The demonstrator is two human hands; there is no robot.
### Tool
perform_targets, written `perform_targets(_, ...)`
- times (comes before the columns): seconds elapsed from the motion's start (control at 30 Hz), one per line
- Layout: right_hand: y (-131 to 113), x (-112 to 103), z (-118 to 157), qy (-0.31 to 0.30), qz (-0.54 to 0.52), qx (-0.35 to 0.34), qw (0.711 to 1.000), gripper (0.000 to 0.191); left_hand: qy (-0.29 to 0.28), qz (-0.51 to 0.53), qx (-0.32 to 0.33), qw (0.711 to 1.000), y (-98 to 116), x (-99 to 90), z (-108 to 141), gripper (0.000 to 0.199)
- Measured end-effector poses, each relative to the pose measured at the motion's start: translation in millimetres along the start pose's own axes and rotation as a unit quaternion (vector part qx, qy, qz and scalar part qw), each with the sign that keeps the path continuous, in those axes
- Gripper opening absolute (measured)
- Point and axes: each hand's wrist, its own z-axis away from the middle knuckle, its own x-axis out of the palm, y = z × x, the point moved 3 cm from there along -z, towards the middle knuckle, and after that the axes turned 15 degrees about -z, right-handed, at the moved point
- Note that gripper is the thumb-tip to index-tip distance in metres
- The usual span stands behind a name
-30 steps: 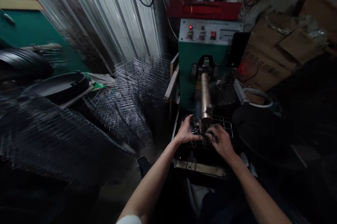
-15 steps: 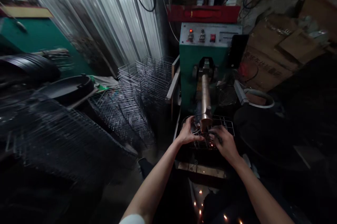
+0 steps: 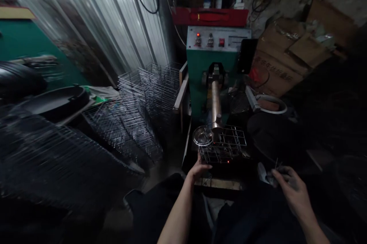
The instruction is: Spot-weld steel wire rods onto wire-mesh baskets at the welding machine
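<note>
A wire rack (image 3: 235, 137) of crossed rods lies beneath the copper-coloured arm (image 3: 216, 108) of a green spot welder (image 3: 196, 79). At its left sits a shiny round metal dish or ring (image 3: 202, 137). My left hand (image 3: 197, 170) is at the rack's near left corner, index finger up against it and thumb stretched out apart. Off to the right, my right hand (image 3: 291, 186) is closed, its fingertips pinching a small thin metal piece (image 3: 276, 163), whose exact shape is too dim to tell. A tiny orange spark glows at the rack's front edge.
Stacks of wire racks (image 3: 137, 102) stand on the left, near a large dark round pan (image 3: 54, 102). Behind the welder's panel is a red toolbox (image 3: 210, 17) with bottles above. Cardboard boxes (image 3: 278, 60) lean at the right, beyond a grey ring-shaped part (image 3: 282, 107).
My right hand has left the rack and moved right and down. My left hand has shifted toward the rack's near edge, uncovering the round dish. Falling sparks have mostly gone; the view has turned slightly.
</note>
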Motion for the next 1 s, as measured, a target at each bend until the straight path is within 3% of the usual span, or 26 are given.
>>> perform_targets(0.1, -9.0, -6.6, 10.4, 0.015, -0.027, 0.016, 0.999, 0.044, -0.023, 0.060, 0.016, 0.998, -7.1, 6.4, -14.9, 0.126)
perform_targets(0.23, -16.3, -1.2, 14.6, 0.024, -0.088, 0.045, 0.995, 0.045, -0.054, 0.074, 0.032, 0.995, -0.6, 4.4, -20.4, 0.117)
perform_targets(0.43, -17.8, 26.3, 13.0, -0.009, -0.150, 0.112, 0.982, 0.046, -0.016, 0.073, 0.047, 0.996, 6.0, -8.8, 7.7, 0.115)
perform_targets(0.57, -33.5, 39.0, 25.0, -0.117, -0.196, 0.122, 0.966, 0.036, 0.040, 0.011, 0.071, 0.997, 28.9, -30.7, 53.1, 0.110)
perform_targets(0.67, -51.7, 46.3, 40.0, -0.266, -0.213, 0.106, 0.934, 0.039, 0.075, -0.110, 0.094, 0.987, 59.0, -49.5, 95.4, 0.108)
perform_targets(0.77, -73.6, 62.9, 56.6, -0.397, -0.195, 0.068, 0.894, 0.037, 0.083, -0.204, 0.125, 0.967, 88.9, -56.2, 128.1, 0.107)
perform_targets(0.87, -91.9, 91.7, 68.4, -0.458, -0.134, 0.027, 0.878, 0.023, 0.055, -0.269, 0.127, 0.953, 106.8, -43.2, 140.3, 0.110)
perform_targets(1.0, -90.2, 133.6, 70.0, -0.480, 0.007, -0.064, 0.875, 0.019, 0.054, -0.392, 0.111, 0.911, 116.4, -3.8, 132.1, 0.113)
